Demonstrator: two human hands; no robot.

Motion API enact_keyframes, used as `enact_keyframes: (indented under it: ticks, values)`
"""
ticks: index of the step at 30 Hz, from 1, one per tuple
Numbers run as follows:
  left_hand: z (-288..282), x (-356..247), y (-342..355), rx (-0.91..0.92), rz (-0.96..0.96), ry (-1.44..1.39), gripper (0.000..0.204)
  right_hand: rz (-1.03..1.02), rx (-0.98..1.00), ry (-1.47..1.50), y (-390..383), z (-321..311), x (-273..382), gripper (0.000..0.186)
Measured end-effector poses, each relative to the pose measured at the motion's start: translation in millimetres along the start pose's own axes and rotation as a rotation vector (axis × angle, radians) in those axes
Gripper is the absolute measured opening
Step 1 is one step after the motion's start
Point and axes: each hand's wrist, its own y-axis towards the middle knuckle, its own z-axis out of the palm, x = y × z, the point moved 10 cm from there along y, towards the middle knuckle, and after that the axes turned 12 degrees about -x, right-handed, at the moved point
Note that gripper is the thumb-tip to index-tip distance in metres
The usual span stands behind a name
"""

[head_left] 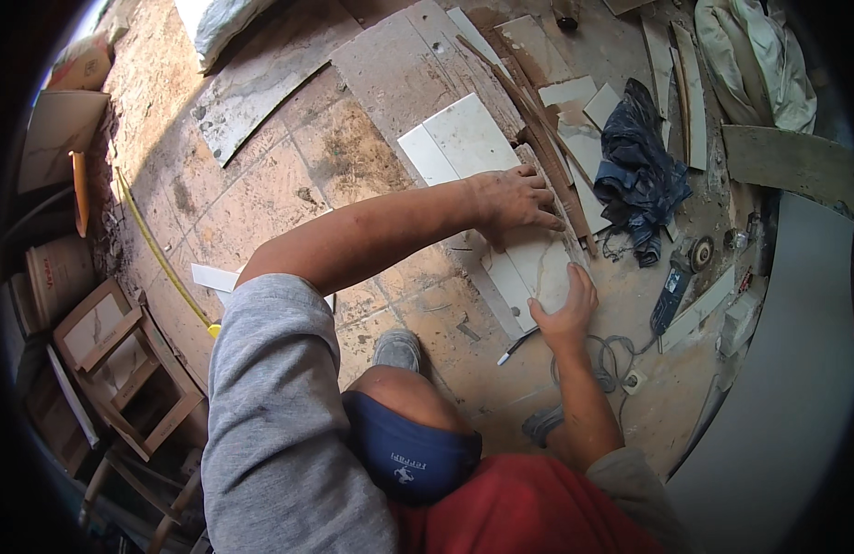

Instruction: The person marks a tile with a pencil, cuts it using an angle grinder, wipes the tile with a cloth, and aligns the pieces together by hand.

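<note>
A pale marbled tile (536, 265) lies on a larger worn board on the floor in front of me. My left hand (517, 203) reaches across it with fingers spread, resting over its middle and right edge. At the tile's near end, my right hand (567, 312) has its thumb on the surface and its fingers at the right edge. Beyond my left wrist shows a white tile surface (459, 138) with a thin lengthwise line; my arm hides whether it is the same piece. A black-and-white marker (513, 351) lies by the near corner.
An angle grinder (671, 297) with a looped cord lies at the right, near a crumpled dark plastic bag (635, 166). Tile offcuts and wooden strips (538, 115) lie beyond. A yellow tape measure (159, 254) stretches along the left, beside a wooden frame (131, 369).
</note>
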Motion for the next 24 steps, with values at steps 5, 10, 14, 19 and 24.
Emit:
enact_keyframes:
  ticks: [5, 10, 14, 19, 24]
  values:
    - [-11, 2, -10, -0.085, -0.001, -0.029, 0.09, 0.039, 0.042, 0.036, 2, -1, 1, 0.09]
    - [-99, 97, -77, -0.846, -0.594, -0.043, 0.041, 0.371, -0.064, 0.025, -15, -33, -47, 0.068]
    - [-92, 143, -97, -0.667, -0.748, -0.019, 0.035, 0.669, -0.018, 0.248, -39, -27, -90, 0.042]
    - [-78, 156, -82, -0.444, -0.688, 0.045, 0.032, 0.762, 0.033, 0.526, -48, 5, -103, 0.033]
    - [-79, 174, -73, -0.334, -0.697, 0.034, 0.025, 0.84, -0.012, 0.535, -56, 14, -112, 0.031]
